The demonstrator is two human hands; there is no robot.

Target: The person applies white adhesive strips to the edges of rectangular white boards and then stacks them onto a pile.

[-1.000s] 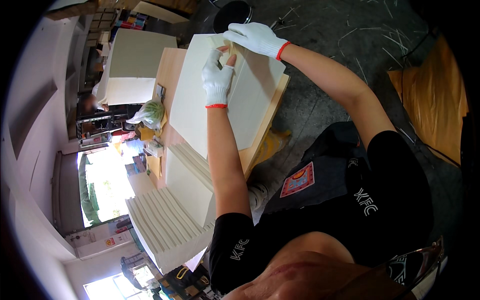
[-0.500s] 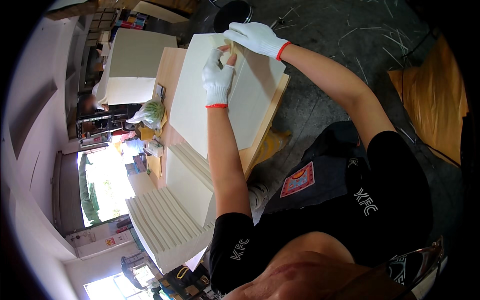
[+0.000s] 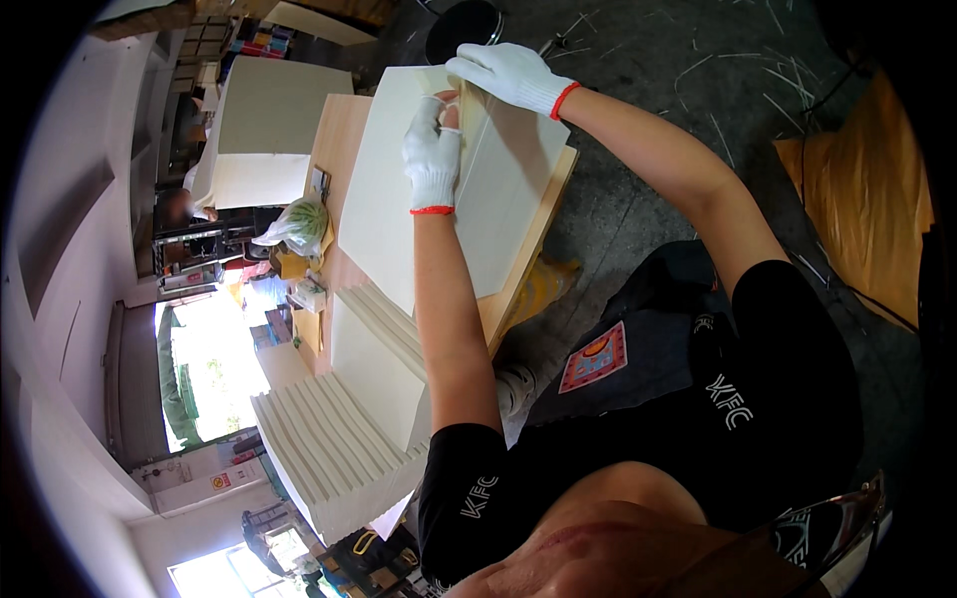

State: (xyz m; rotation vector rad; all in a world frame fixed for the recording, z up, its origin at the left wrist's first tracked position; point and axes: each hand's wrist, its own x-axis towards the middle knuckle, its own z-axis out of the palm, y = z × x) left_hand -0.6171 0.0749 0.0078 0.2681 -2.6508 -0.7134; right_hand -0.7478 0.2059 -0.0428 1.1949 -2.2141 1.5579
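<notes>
Nearest on the left, a stack of pale boards (image 3: pixel 329 448) is resting beside the wooden tabletop (image 3: pixel 342 149). Past it, the large pale sheet (image 3: pixel 384 189) is lying across the tabletop, holding the same place as a moment ago. Toward its far end the gloved left hand (image 3: pixel 432 149) is bending inward; its thumb has just been drawing in toward the fingers, so more of a narrow pale strip (image 3: pixel 466 103) is showing beside it. I can't tell whether that hand is gripping anything. Farther and to the right, the right hand (image 3: pixel 513 78) is staying palm-down, its fingertips' hold hidden from me. So only the fingering is changing, I'd judge, while the sheet is keeping still. Beyond, a round black stool (image 3: pixel 464 30) is standing.
</notes>
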